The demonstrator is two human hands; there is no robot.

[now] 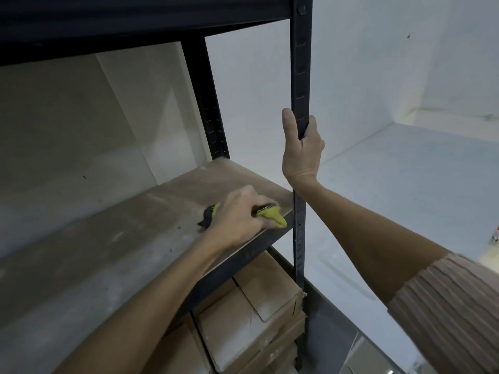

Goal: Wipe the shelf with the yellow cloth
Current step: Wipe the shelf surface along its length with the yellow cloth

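Two bare hands are seen at a black metal shelving unit set against a pale wall. At the left, the dusty brown board shelf (108, 252) is shown spreading from the near left corner toward the far right, bare apart from a few dark specks. The left hand (237, 214) is pressed down on the board near its front right corner, closed over a crumpled yellow cloth with a dark patch (275, 214); a yellow tip is seen poking out past the fingers at the black front rail, and a dark part shows behind the knuckles. Below that rail, stacked brown cardboard boxes (259, 314) are visible on a lower level. Further right, the black perforated upright post (300, 76) is gripped by the right hand (301, 149), thumb on its left face and fingers wrapped behind. A ribbed beige sleeve (456, 306) is pushed up the right forearm.
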